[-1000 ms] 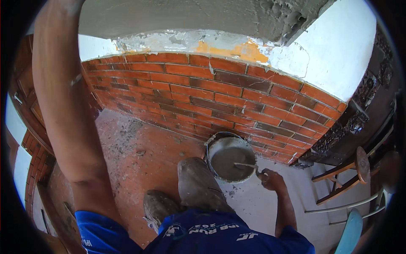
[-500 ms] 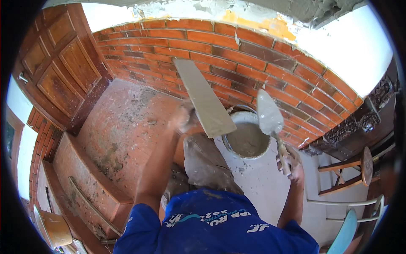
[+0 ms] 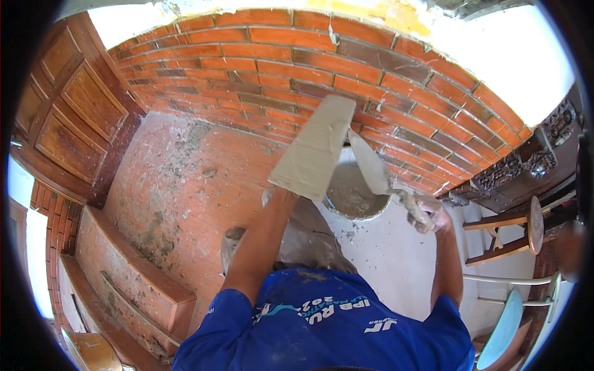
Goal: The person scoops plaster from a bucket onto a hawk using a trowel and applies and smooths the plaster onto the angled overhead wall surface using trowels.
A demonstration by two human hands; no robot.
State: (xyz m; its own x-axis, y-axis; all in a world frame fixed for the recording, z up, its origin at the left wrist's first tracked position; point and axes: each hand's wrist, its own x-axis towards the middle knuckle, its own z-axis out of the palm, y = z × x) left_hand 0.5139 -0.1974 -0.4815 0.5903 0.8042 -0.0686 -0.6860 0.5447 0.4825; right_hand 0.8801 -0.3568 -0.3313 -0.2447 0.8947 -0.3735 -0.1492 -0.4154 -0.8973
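Board (image 3: 317, 147), grey-coated, raised, hiding part of bucket (image 3: 365, 217) from view; set over left hand (image 3: 285, 196), fingers hidden, cannot tell how closed. Clenching trowel (image 3: 370, 164) by handle in right hand (image 3: 430, 214), blade near board's edge. Showing white and pale-blue lettering (image 3: 339, 311) across blue shirt (image 3: 284, 349).

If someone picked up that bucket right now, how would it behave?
The bucket would probably feel heavy for its size, since it holds grey, wet-looking mortar. Standing upright on the pale floor, it seems unlikely to roll, though a hard tilt could spill some.
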